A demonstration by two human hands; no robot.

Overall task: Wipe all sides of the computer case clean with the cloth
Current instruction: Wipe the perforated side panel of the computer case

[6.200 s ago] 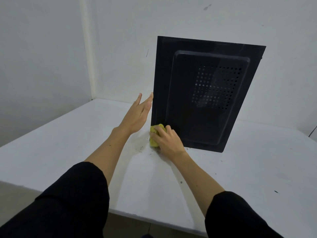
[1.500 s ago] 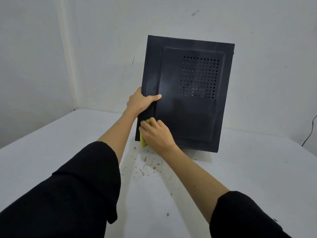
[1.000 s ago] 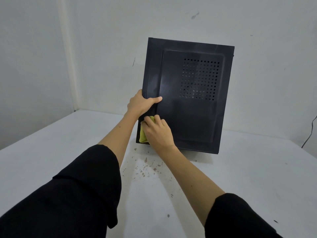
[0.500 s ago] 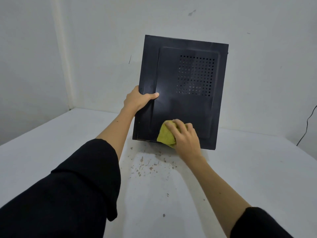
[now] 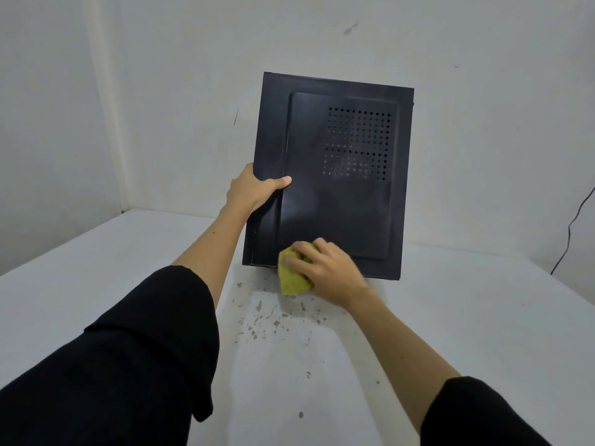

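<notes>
- White walls met in a corner at the far left, and a white table (image 5: 96, 268) reached from there toward the near edge.
- The left hand (image 5: 254, 188) gripped the left edge of the computer case (image 5: 331, 175); the thumb lay flat on the front panel, and the other fingers went around the edge and were hidden behind it.
- The case, black metal, stood upright on the far middle of the table, close to the back wall. Its broad side panel, with a grid of vent holes (image 5: 355, 143) in the upper right part, faced the person.
- Small dark crumbs of dirt (image 5: 273, 317) lay on the table just near the case.
- The right hand (image 5: 325, 272) held a yellow cloth (image 5: 291, 275), fingers curled on it, pressing it at the lower edge of the panel where the case met the table.
- A thin dark cable (image 5: 576, 220) hung along the wall at the far right.
- I judged that the step in hand was the wiping of this facing side, along its bottom part.
- The next move probably called for strokes to the right and upward over the panel, with the left hand keeping the case steady, and afterwards turning the case to reach the other sides.
</notes>
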